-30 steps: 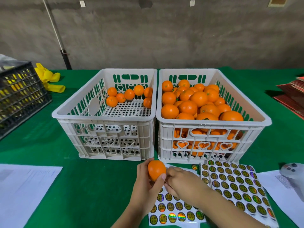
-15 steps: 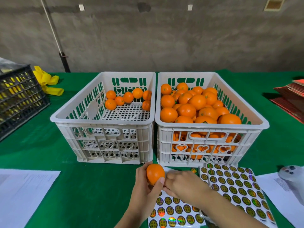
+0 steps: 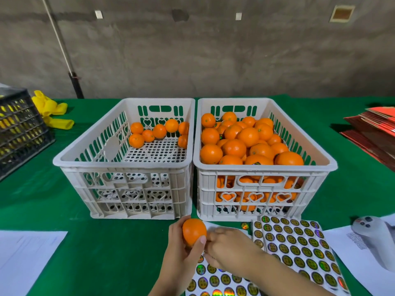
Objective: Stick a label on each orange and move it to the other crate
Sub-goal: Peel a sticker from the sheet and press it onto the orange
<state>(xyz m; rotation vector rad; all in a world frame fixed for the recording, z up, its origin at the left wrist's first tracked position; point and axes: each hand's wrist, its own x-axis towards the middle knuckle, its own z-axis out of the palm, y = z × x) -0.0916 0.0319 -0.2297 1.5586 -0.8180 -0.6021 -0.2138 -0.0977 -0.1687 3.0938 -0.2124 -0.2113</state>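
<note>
My left hand (image 3: 181, 255) grips one orange (image 3: 193, 231) just in front of the two white crates. My right hand (image 3: 229, 248) rests beside that orange, its fingers curled over a sticker sheet (image 3: 218, 280); whether it pinches a label is hidden. The left crate (image 3: 89, 167) holds several oranges along its far wall. Oranges fill the right crate (image 3: 267, 167) to the rim. A second sheet of round holographic labels (image 3: 299, 248) lies to the right of my hands.
White papers lie at the near left (image 3: 27, 259) and near right (image 3: 352, 259), a grey device (image 3: 374, 236) on the latter. A black crate (image 3: 19, 129) and yellow gloves (image 3: 51, 112) sit far left. Red folders (image 3: 374, 131) are stacked far right.
The view has tilted up a little, so the crates and hands sit lower in frame. Both hands stay together at the orange with only slight finger movement.
</note>
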